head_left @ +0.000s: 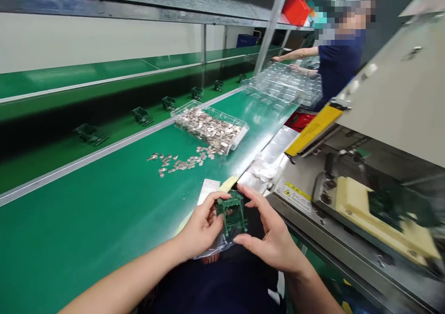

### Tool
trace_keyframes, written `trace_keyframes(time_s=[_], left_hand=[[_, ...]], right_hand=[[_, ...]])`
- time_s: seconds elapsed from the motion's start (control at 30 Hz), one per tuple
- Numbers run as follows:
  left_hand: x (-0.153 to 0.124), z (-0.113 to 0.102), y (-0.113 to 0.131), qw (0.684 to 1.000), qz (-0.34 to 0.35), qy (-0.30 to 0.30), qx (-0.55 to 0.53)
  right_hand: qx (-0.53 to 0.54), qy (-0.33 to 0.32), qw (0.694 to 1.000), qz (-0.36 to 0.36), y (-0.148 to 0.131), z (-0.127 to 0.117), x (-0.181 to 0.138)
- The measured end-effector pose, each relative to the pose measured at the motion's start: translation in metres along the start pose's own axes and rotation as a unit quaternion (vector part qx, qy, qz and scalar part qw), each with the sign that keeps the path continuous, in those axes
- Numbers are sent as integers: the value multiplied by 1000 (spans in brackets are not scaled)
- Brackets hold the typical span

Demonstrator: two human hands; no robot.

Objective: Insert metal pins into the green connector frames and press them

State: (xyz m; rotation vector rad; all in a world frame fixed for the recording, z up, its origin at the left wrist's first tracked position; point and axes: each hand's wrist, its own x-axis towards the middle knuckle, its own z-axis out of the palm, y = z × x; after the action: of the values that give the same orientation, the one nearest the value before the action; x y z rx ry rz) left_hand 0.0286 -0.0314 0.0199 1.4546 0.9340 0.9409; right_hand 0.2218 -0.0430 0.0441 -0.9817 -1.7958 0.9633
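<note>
In front of my body my left hand [205, 223] is closed on a dark green plastic frame [235, 216], gripping its left side with thumb and fingers. My right hand [267, 235] is at the frame's right side with thumb and fingers spread apart; whether its fingertips touch the frame I cannot tell. Just behind the left hand lies a white ribbed piece [209, 188] on the green work surface [114, 240]. Farther up, a clear plastic tray [239, 140] is full of small shiny metal pieces, and loose metal pieces [187, 163] lie scattered before it.
Several similar green frames [142, 116] sit in a row on the belt beyond the metal rail [139, 140]. To the right stands a machine with a cream-coloured fixture [358, 203] and a yellow bar [314, 131]. A co-worker [340, 68] handles clear trays [285, 82] farther back.
</note>
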Motion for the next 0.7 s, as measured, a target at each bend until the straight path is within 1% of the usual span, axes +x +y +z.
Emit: trace_keyframes(time_s=[0.07, 0.13, 0.17, 0.2, 0.23, 0.27, 0.3, 0.33, 0.37, 0.4, 0.43, 0.47, 0.5, 0.53, 0.57, 0.6, 0.63, 0.67, 0.7], left_hand=[[8, 9, 13, 996, -15, -83, 27], [24, 20, 28, 985, -15, -171, 18], [36, 29, 36, 978, -8, -207, 10], [50, 39, 45, 972, 5, -233, 5], [65, 52, 53, 969, 28, -245, 7], [80, 68, 60, 966, 61, -250, 16], [96, 87, 67, 963, 103, -248, 30], [112, 107, 73, 957, 150, -245, 45], [127, 130, 77, 947, 198, -245, 60], [142, 153, 81, 937, 239, -244, 74], [155, 175, 84, 928, 267, -245, 87], [166, 196, 86, 922, 279, -250, 99], [175, 214, 88, 919, 277, -258, 111], [182, 228, 91, 918, 266, -267, 121], [187, 237, 93, 920, 251, -275, 126], [189, 240, 96, 924, 234, -277, 121], [189, 239, 98, 931, 219, -273, 105], [186, 232, 100, 939, 206, -266, 78], [182, 220, 101, 946, 193, -258, 42]], right_hand=[[-18, -8, 999, -32, -8, -23, -13], [-19, 21, 999, -43, -15, -48, -33], [-22, 55, 997, -38, -17, -61, -46], [-29, 108, 993, -30, -19, -75, -60], [-39, 182, 982, -22, -21, -88, -74], [-54, 276, 960, -19, -24, -102, -89], [-71, 377, 923, -19, -26, -115, -103], [-89, 476, 875, -28, -27, -127, -115], [-107, 558, 822, -42, -29, -139, -125], [-125, 616, 775, -57, -29, -149, -133], [-140, 651, 743, -67, -29, -159, -139], [-149, 665, 729, -69, -28, -167, -143], [-155, 666, 727, -65, -27, -175, -147], [-157, 658, 734, -54, -25, -181, -150], [-158, 645, 747, -40, -23, -187, -152], [-162, 631, 759, -28, -21, -193, -154], [-170, 615, 770, -18, -19, -199, -154], [-182, 599, 780, -6, -17, -205, -153], [-194, 582, 790, 6, -16, -211, -151]])
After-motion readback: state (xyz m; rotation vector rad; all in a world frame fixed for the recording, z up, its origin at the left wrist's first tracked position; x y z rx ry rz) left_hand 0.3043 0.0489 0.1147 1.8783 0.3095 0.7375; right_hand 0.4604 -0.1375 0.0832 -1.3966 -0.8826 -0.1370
